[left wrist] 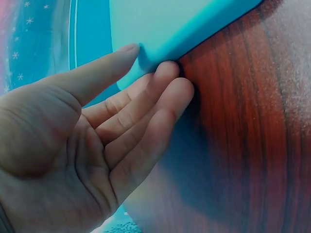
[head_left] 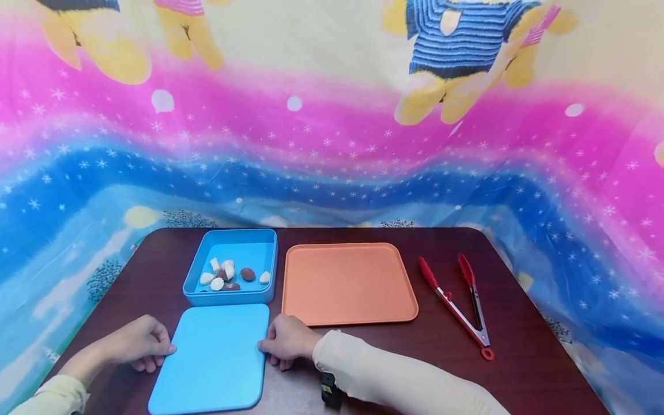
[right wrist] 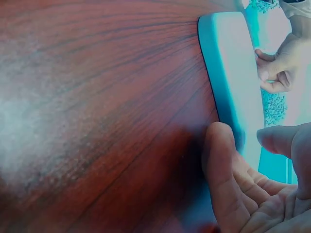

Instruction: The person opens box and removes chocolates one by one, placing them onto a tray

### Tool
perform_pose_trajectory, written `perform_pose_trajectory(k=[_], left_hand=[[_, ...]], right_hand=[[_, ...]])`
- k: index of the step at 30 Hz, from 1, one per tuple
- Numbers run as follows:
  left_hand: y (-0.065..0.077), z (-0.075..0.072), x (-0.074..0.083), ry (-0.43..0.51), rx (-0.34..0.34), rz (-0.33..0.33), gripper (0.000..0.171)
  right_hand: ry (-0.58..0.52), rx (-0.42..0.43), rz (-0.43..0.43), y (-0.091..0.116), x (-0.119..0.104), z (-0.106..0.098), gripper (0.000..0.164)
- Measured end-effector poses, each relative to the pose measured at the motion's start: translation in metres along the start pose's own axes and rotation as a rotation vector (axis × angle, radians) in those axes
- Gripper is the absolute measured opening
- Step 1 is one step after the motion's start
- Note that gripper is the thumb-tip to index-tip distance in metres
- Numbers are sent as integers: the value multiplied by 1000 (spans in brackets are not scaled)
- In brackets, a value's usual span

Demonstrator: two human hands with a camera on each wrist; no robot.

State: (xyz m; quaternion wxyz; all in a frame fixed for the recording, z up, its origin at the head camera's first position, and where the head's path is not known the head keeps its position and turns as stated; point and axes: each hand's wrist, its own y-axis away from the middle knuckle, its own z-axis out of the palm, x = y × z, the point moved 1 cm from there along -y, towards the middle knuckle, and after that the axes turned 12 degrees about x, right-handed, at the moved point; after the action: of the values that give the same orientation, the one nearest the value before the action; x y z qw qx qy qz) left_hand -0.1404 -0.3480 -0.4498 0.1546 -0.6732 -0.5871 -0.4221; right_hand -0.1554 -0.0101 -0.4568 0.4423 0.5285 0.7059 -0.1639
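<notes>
Nearest the head camera, a cream sleeve (head_left: 399,374) ran to the person's right hand (head_left: 290,340), which I watched pinching the right edge of a light-blue box lid (head_left: 212,360); the left hand (head_left: 140,343) pinched the lid's opposite edge, thumb uppermost. I couldn't tell whether any fingertips hooked beneath its rim. The lid lay smooth side up on the dark wood-grain table (head_left: 529,346). Just beyond it stood the matching open box (head_left: 228,298), with white and brown pebble-like pieces (head_left: 247,274) inside; beyond and right of it, an orange tray (head_left: 347,282); farther right, spread red-tipped tongs (head_left: 459,314). With only edges held, I judged an uneven lift could tilt the lid and let one side slip, while pushing forward could bump the box and jostle the pieces.
</notes>
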Motion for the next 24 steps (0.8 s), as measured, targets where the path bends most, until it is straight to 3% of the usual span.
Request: perform_pose_trajectory(k=[11,24], left_hand=[[-2,-10,-3,33,35,-27,32],[-5,-12,8,-48,211,-35,41]], right_hand=[[0,36,-86,10,5,-12,26],[-37,106,-147,30,13,-47,20]])
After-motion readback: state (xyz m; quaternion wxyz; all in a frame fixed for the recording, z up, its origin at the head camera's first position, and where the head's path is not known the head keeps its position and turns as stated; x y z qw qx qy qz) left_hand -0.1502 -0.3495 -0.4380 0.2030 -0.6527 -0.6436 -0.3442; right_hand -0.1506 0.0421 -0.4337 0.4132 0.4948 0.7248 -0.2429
